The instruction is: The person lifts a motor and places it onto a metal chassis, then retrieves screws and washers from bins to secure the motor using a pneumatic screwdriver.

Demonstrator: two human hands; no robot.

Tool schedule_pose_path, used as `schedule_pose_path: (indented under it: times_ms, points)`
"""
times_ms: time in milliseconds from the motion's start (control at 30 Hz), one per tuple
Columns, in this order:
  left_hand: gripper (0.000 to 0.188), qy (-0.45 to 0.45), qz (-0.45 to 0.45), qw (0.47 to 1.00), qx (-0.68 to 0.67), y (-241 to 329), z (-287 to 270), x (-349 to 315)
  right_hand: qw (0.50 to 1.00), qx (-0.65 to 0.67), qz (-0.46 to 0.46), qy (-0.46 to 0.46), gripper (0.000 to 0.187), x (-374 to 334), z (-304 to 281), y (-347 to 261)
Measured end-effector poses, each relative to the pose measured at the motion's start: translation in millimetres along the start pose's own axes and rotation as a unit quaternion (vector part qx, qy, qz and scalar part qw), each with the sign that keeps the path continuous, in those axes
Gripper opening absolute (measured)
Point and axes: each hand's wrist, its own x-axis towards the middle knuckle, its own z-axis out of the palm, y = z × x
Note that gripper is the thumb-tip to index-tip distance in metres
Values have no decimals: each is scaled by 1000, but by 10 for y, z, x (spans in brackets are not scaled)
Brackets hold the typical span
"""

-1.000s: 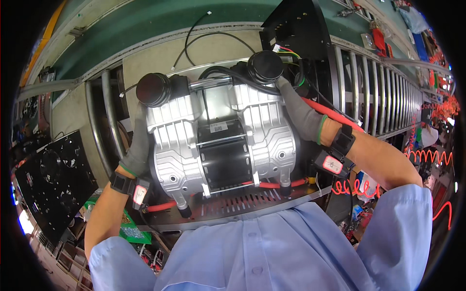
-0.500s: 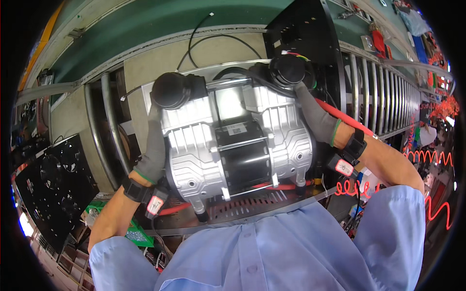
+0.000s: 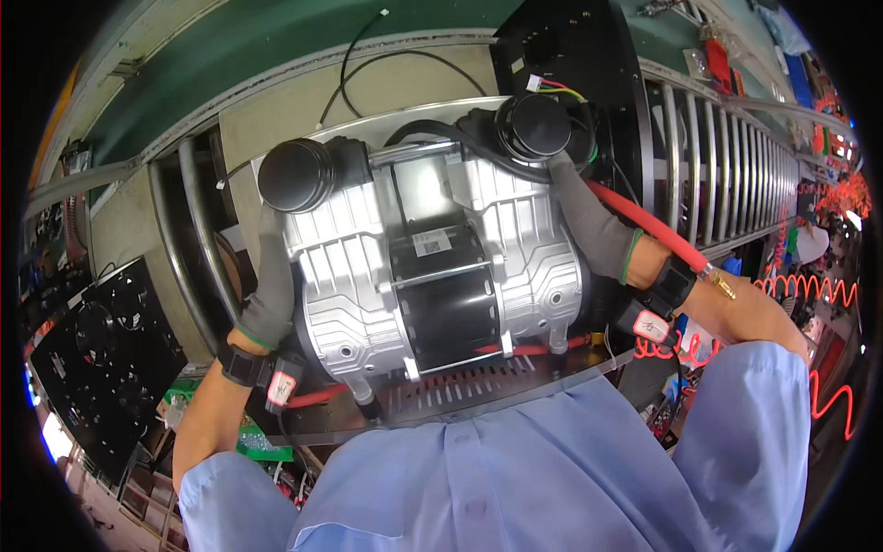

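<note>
A silver twin-cylinder compressor pump (image 3: 432, 267) with a black motor in its middle and two round black caps on top sits on a perforated black base plate (image 3: 478, 391) right in front of me. My left hand (image 3: 269, 290), in a grey glove, grips its left side below the left cap. Wearing the same kind of glove, my right hand (image 3: 589, 225) grips the right side below the right cap. Each wrist carries a black band with a small tag. A red hose (image 3: 644, 225) runs over my right forearm.
A black panel (image 3: 575, 55) stands behind the pump. A roller conveyor (image 3: 727, 138) runs off to the right. A black panel with fans (image 3: 97, 350) lies at the left. Red coiled hoses (image 3: 828, 340) hang at the right. Black cables lie on the beige board (image 3: 303, 101) behind.
The pump and both hands now sit further right and higher in the picture, and look closer. My grip on its two sides is unchanged.
</note>
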Motion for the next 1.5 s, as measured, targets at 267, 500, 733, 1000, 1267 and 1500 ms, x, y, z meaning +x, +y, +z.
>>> schedule_pose_path:
  times_ms: [267,500,733,1000,1267,1500]
  points:
    - [65,40,65,997,24,-87,-111,51,999,-30,6,-12,72,25,21,6]
    - [65,50,92,989,105,-117,-78,134,1000,-11,-8,26,70,-31,45,32]
    - [74,40,47,998,21,-65,140,69,995,-14,-43,91,72,-173,29,94]
    - [73,-2,-19,1000,-19,250,511,47,994,-46,-43,88,76,-126,-80,117]
    - [94,-60,-128,989,-31,355,668,-63,995,3,-103,-5,69,-423,-255,213]
    - [91,-95,-105,989,51,384,768,-20,814,-407,-394,129,66,-1123,-290,385]
